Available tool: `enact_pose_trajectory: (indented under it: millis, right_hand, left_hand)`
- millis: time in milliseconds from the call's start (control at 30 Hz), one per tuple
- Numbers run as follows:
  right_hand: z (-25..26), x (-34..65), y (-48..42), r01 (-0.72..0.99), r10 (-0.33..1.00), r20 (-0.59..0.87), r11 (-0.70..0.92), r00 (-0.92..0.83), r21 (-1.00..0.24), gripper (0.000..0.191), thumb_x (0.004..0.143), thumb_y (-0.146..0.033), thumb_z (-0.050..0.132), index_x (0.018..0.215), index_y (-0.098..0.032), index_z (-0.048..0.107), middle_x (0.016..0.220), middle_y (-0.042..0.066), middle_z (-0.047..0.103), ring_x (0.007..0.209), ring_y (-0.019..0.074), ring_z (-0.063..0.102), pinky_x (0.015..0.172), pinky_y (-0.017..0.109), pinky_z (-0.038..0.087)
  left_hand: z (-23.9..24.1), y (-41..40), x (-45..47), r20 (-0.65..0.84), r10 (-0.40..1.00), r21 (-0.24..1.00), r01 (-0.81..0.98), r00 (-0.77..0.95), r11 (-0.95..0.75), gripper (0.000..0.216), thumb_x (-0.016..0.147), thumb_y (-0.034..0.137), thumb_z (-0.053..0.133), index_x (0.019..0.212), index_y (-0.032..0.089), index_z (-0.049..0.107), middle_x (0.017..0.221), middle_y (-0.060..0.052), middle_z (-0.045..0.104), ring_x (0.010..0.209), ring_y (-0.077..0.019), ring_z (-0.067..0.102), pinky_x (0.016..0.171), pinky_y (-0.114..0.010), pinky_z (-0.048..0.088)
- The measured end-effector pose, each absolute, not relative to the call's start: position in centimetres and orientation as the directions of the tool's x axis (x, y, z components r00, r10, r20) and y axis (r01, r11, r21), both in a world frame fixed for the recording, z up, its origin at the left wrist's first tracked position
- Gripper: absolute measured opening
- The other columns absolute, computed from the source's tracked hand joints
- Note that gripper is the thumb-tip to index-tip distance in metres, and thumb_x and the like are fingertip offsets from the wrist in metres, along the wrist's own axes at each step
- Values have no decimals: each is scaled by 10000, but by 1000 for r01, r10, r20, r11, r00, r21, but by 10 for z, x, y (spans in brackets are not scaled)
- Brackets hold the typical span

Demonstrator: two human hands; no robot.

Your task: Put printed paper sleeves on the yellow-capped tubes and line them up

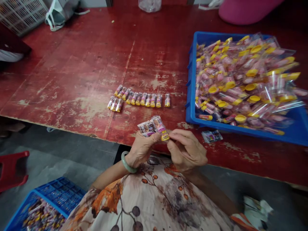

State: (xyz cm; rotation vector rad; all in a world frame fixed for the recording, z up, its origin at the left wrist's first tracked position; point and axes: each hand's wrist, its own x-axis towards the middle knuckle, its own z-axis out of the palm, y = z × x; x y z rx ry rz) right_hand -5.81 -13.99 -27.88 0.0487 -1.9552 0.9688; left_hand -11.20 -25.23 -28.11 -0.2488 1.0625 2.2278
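Observation:
My left hand [142,148], with a green bangle on its wrist, is closed on a few printed paper labels [147,127] fanned out above its fingers. My right hand [186,150] pinches a small pink tube with a yellow cap [162,129], which also touches the left thumb. Both hands hover at the near edge of the worn red table [84,77]. A row of several labelled tubes [139,98] lies on the table just beyond the hands.
A blue tray [191,106] heaped with clear-wrapped, yellow-capped tubes sits at the right. One loose label [211,136] lies in front of it. A blue crate [48,205] stands on the floor at lower left, beside a red stool [12,168]. A pink tub [243,11] stands far right.

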Motion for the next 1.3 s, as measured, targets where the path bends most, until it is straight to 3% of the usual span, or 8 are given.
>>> enact_pose_trajectory:
  millis: [533, 900, 967, 1067, 1167, 1300]
  right_hand:
    - [-279, -59, -144, -400, 354, 771, 698, -529, -595, 247, 774, 3, 629, 886, -211, 680, 835, 12, 690, 691, 155, 671, 600, 270, 553]
    - [-285, -60, -143, -378, 337, 713, 667, -615, -642, 214, 792, -29, 626, 882, -215, 681, 841, 32, 680, 722, 157, 656, 621, 277, 542]
    - [-285, -60, -135, -369, 267, 618, 607, -739, -703, 165, 796, -81, 640, 892, -209, 680, 863, 39, 680, 728, 161, 647, 628, 284, 535]
    - [-286, -70, -123, -220, 203, 336, 443, -920, -869, 93, 814, -201, 640, 896, -195, 683, 878, 46, 688, 714, 163, 630, 623, 289, 518]
    - [-293, -95, -123, 21, 278, 45, 228, -960, -973, 219, 792, -342, 683, 945, -185, 684, 874, 57, 708, 741, 185, 650, 600, 283, 519]
    - [-304, -132, -143, 174, 177, -167, 25, -970, -984, 446, 675, -460, 776, 989, -160, 672, 865, 78, 716, 734, 205, 665, 578, 288, 532]
  left_hand:
    - [-284, -251, -110, -405, 491, 629, -625, -771, -462, 453, 518, 378, 909, 839, 144, 690, 883, -39, 716, 796, -169, 648, 860, -333, 488]
    - [-290, -253, -115, -438, 449, 619, -623, -779, -478, 438, 511, 337, 916, 827, 142, 684, 790, -8, 700, 691, -121, 624, 741, -271, 495]
    - [-295, -260, -120, -439, 434, 634, -613, -787, -471, 409, 541, 334, 903, 830, 138, 691, 789, -12, 703, 690, -125, 631, 729, -270, 504]
    - [-304, -274, -132, -422, 456, 670, -608, -784, -426, 387, 598, 349, 873, 865, 130, 700, 817, -38, 711, 728, -164, 658, 722, -312, 538]
    - [-313, -289, -144, -412, 475, 712, -600, -778, -365, 407, 607, 343, 866, 915, 126, 709, 849, -54, 717, 744, -182, 665, 700, -334, 560]
    - [-316, -307, -157, -373, 523, 738, -587, -767, -334, 437, 640, 335, 850, 1003, 131, 717, 900, -73, 733, 766, -189, 682, 691, -313, 560]
